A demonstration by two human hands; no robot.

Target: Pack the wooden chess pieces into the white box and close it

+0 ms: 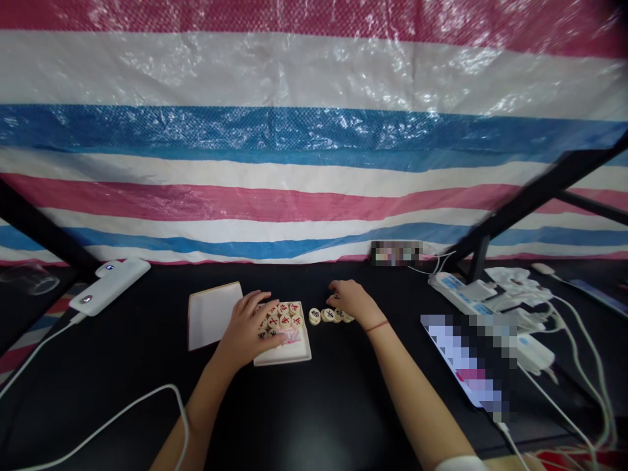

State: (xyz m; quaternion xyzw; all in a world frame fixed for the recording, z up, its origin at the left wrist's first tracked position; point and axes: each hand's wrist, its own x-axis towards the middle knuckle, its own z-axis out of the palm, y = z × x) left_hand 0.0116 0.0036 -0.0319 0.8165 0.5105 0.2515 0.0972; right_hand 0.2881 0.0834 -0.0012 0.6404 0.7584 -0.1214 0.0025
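Note:
A shallow white box (284, 354) holds rows of round Chinese chess pieces (285, 320); those in full view bear red characters, with a few black ones at the left. My left hand (248, 330) lies over the box's left side, its fingers spread and its thumb across the lower pieces beside a crumpled clear wrapper with pink print (293, 335). Right of the box, black-marked pieces (314, 316) form a short row on the table. Above that row my right hand (354, 302) has its fingers bent around a Chinese chess piece, mostly hidden by them.
The box lid (213, 315) lies left of the box on the black table (304, 418). A white power bank (110, 286) with a cable is at the far left. On the right are a phone (464, 366), a power strip (461, 294) and tangled cables. A striped sheet (294, 196) hangs behind.

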